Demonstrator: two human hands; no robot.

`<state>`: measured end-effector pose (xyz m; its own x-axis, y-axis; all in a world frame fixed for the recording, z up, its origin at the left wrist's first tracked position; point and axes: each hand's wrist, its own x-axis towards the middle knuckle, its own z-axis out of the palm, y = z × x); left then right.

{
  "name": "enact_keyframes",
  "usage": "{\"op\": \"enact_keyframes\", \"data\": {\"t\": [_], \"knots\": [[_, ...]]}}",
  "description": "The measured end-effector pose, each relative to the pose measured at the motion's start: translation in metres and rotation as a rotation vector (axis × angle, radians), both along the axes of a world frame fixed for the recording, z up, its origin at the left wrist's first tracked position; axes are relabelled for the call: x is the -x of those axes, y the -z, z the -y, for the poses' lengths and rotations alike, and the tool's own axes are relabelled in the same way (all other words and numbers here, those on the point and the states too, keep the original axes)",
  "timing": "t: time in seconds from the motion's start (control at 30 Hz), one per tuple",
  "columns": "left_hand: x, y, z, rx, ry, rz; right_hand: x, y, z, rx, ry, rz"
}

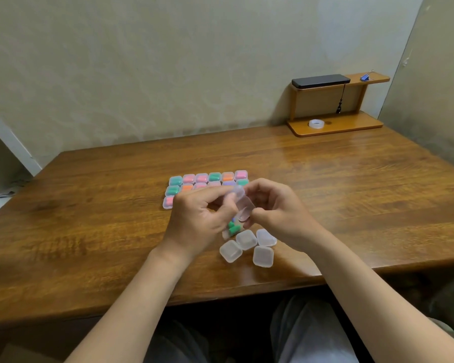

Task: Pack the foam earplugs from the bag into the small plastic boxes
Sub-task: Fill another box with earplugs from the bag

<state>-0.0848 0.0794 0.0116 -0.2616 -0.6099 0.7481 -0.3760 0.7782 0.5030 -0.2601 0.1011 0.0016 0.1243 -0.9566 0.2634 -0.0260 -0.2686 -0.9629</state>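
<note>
Two hands meet above the tabletop (89, 205) and pinch one clear box (244, 208) between them. The left hand (202, 218) has its fingers (212, 196) curled onto the box's left side. The right hand (275, 213) pinches it from the right with its thumb and curled fingers. The box is tilted and held off the tabletop; blur hides whether its lid is up. Just under the hands lies the bag (226, 233), with green earplugs (232, 227) showing inside. Four empty boxes (246, 239) sit in a loose cluster just nearer the person. Beyond the hands, filled boxes (202, 178) stand in neat rows, touching, with green, pink, orange and purple inside. At the far right, a shelf (336, 127) carries a tape roll (316, 123).
</note>
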Motion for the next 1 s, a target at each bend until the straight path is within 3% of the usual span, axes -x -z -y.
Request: {"op": "enact_keyframes", "data": {"t": [0.13, 0.37, 0.43, 0.53, 0.6, 0.73, 1.0], "knots": [[0.003, -0.003, 0.004, -0.417, 0.007, -0.191, 0.002, -0.001, -0.001, -0.033, -0.003, 0.028], [0.002, 0.005, 0.016, -0.683, 0.008, -0.38, 0.017, -0.013, -0.001, -0.003, 0.138, -0.019], [-0.003, 0.008, 0.02, -0.765, -0.001, -0.408, 0.029, -0.017, 0.002, 0.053, 0.293, -0.114], [-0.009, 0.013, 0.021, -0.872, -0.009, -0.406, 0.047, -0.013, 0.01, 0.106, 0.467, -0.423], [-0.011, 0.018, 0.021, -0.926, -0.036, -0.367, 0.053, -0.006, 0.014, 0.09, 0.492, -0.563], [-0.014, 0.032, 0.025, -0.96, -0.077, -0.314, 0.051, 0.004, 0.023, 0.041, 0.499, -0.664], [-0.02, 0.041, 0.031, -0.951, -0.132, -0.267, 0.035, 0.006, 0.036, -0.057, 0.233, -0.622]]}}
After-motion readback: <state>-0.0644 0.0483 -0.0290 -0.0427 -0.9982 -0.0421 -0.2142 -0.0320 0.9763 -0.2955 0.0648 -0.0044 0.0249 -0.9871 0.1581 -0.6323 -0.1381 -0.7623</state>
